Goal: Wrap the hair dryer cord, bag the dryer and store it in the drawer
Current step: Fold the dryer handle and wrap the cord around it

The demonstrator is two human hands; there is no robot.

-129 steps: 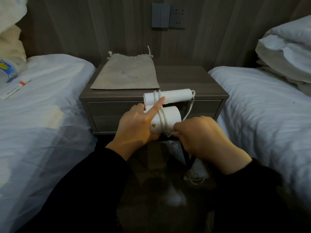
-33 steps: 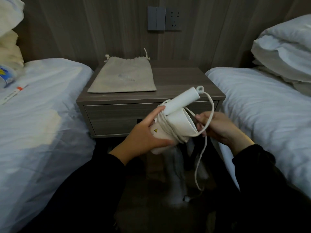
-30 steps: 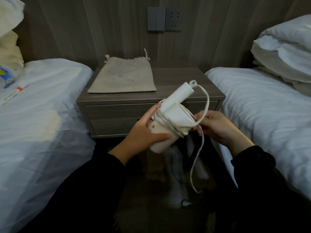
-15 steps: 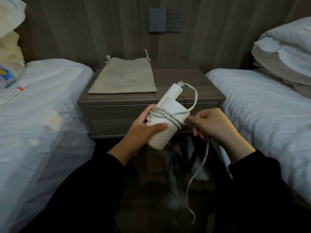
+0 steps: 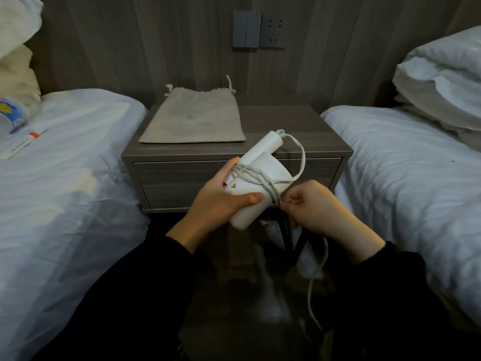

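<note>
My left hand grips the folded white hair dryer in front of the nightstand, thumb across its barrel. The white cord runs in several turns around the body and loops out from the handle end. My right hand pinches the cord just right of the barrel; the loose tail hangs down toward the floor. The beige drawstring bag lies flat on the nightstand top. The drawer below is closed.
The grey wooden nightstand stands between two white beds, left bed and right bed. A wall socket and switches sit above it. A tube and a bottle lie on the left bed. The floor is dark.
The dryer has tilted and turned in my left hand while my right hand carried the cord around it, adding turns. The hanging tail has grown shorter.
</note>
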